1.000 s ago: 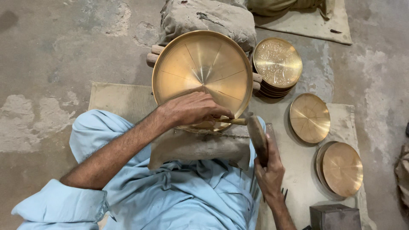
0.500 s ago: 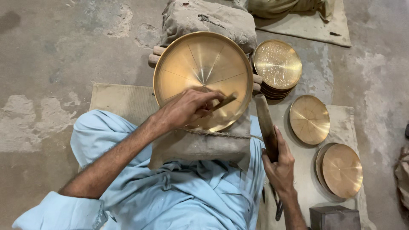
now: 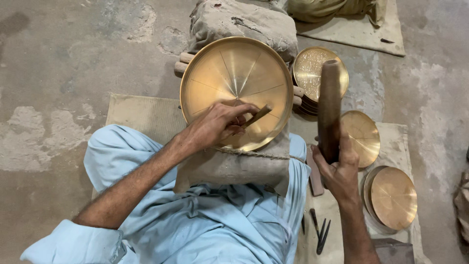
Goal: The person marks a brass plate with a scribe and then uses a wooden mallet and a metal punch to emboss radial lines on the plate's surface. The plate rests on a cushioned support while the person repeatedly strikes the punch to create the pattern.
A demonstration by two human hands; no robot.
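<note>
A large round brass plate (image 3: 229, 73) rests tilted on a burlap-covered block (image 3: 234, 166) in my lap. My left hand (image 3: 215, 127) lies on the plate's lower part and grips a small metal chisel (image 3: 256, 116), its tip against the brass. My right hand (image 3: 339, 168) is raised to the right of the plate, closed around the lower end of a dark wooden mallet (image 3: 329, 107) that stands nearly upright.
A stack of patterned brass plates (image 3: 312, 68) lies behind the mallet. Two more brass plates (image 3: 364, 137) (image 3: 393, 198) lie on the mat at the right. Small dark tools (image 3: 320, 234) lie by my right knee. A burlap sack (image 3: 239, 24) sits beyond the plate.
My right hand has lifted the mallet from low beside the block to upright at the right. My left hand has shifted the chisel slightly on the plate.
</note>
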